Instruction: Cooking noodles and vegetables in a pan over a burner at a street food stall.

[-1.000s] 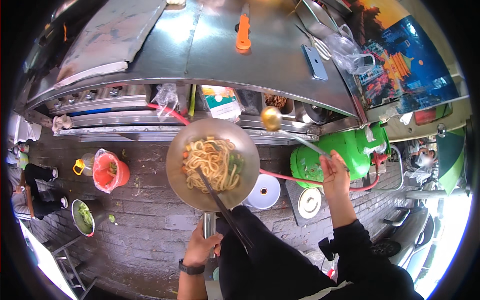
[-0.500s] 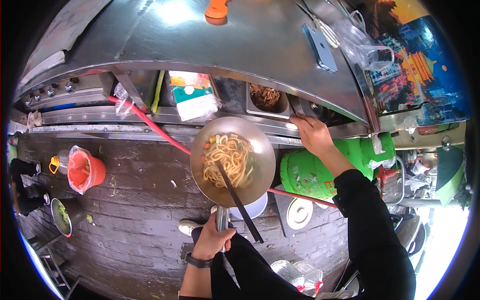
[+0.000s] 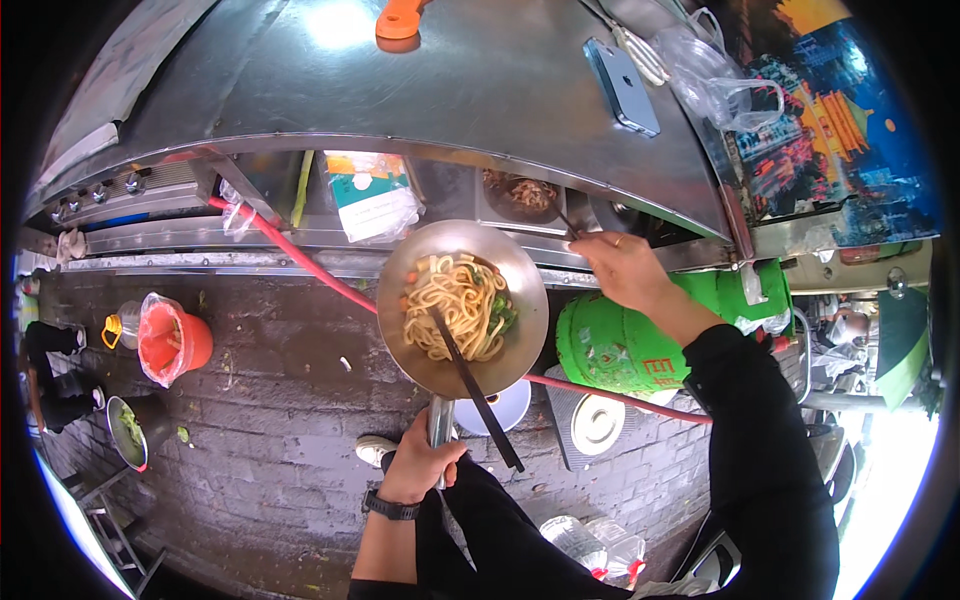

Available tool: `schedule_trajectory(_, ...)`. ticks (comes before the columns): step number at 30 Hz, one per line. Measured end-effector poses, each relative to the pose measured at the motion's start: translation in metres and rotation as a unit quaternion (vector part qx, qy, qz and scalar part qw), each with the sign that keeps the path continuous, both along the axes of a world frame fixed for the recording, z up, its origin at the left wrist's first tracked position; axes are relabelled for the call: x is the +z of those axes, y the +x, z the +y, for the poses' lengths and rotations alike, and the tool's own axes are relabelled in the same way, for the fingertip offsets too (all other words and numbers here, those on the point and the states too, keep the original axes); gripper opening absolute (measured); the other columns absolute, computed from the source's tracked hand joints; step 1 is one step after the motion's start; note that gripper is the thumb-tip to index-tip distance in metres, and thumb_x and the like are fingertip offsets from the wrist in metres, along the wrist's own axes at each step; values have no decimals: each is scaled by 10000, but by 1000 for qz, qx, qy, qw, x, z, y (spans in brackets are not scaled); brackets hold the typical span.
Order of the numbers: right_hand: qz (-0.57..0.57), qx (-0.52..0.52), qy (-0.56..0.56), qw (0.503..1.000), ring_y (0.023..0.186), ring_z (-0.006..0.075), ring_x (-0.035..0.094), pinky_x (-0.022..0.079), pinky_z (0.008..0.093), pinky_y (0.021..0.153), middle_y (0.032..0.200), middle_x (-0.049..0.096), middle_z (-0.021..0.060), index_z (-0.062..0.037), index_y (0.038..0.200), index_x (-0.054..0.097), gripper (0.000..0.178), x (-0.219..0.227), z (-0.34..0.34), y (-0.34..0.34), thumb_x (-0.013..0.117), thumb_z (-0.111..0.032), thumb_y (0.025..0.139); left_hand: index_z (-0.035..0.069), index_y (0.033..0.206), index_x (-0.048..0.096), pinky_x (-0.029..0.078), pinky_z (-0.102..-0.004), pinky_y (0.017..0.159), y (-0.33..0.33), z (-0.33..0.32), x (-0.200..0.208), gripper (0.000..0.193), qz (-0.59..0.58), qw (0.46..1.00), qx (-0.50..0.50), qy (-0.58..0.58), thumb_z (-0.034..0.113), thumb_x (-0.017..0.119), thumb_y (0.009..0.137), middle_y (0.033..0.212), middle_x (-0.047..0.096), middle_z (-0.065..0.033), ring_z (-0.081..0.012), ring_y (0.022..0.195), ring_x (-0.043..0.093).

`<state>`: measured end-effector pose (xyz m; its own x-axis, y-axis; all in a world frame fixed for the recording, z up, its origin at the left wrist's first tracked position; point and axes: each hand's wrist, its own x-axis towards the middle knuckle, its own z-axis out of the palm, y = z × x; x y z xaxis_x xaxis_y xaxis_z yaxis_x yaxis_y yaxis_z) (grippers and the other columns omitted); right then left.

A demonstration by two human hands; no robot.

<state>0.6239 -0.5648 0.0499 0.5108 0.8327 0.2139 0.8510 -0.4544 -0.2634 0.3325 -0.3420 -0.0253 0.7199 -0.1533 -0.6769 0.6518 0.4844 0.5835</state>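
My left hand (image 3: 422, 462) is wrapped round the metal handle (image 3: 440, 425) of a wok (image 3: 525, 280), held above the floor in front of the counter. Pale noodles (image 3: 450, 305) with green leaves and orange bits lie in it. A pair of dark chopsticks (image 3: 478, 395) rests in the noodles, its ends sticking out over the near rim. Pinched in my right hand (image 3: 622, 268) is the thin handle of a spoon (image 3: 565, 222), which reaches into a metal container (image 3: 497, 215) on the shelf. Brown shredded meat (image 3: 530, 192) shows there; the spoon's bowl is hard to separate from it.
The steel counter (image 3: 270, 90) above carries a phone (image 3: 622, 88), plastic bags (image 3: 705, 80) and an orange tool (image 3: 400, 18). A green gas cylinder (image 3: 620, 340) lies right of the wok, with a red hose (image 3: 300, 255) nearby. An orange lined bucket (image 3: 175, 340) stands left.
My right hand has moved slightly down and left with the spoon, whose far end now shows over the meat. The noodles have shifted, showing more green leaves. The whole view has shifted slightly.
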Motion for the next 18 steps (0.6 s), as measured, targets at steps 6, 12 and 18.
schedule_trajectory(6, 200, -188, 125, 953, 742, 141, 651, 491, 251, 640, 790, 646, 98, -43, 972, 649, 133, 14, 0, -8, 585, -49, 855, -72, 1173, 385, 420, -272, 375, -4, 4, -2, 483, -3, 1000, 4, -8, 12, 607, 752, 660, 525, -74, -149, 418, 518)
schedule_trajectory(12, 105, -149, 65, 981, 775, 181, 653, 509, 287, 673, 853, 653, 103, -36, 983, 635, 136, 10, 5, -4, 562, -43, 869, -65, 1188, 378, 424, -274, 377, -2, 3, 0, 500, -6, 1000, 2, -21, 18, 611, 754, 665, 526, -74, -150, 421, 520)
schedule_trajectory(18, 115, -199, 102, 968, 713, 214, 660, 526, 296, 621, 844, 646, 124, -46, 994, 631, 161, -13, 1, -21, 549, -21, 859, -62, 1168, 388, 420, -279, 398, 2, 4, 6, 481, 7, 1000, -8, -4, 23, 614, 752, 606, 505, -58, -144, 423, 498)
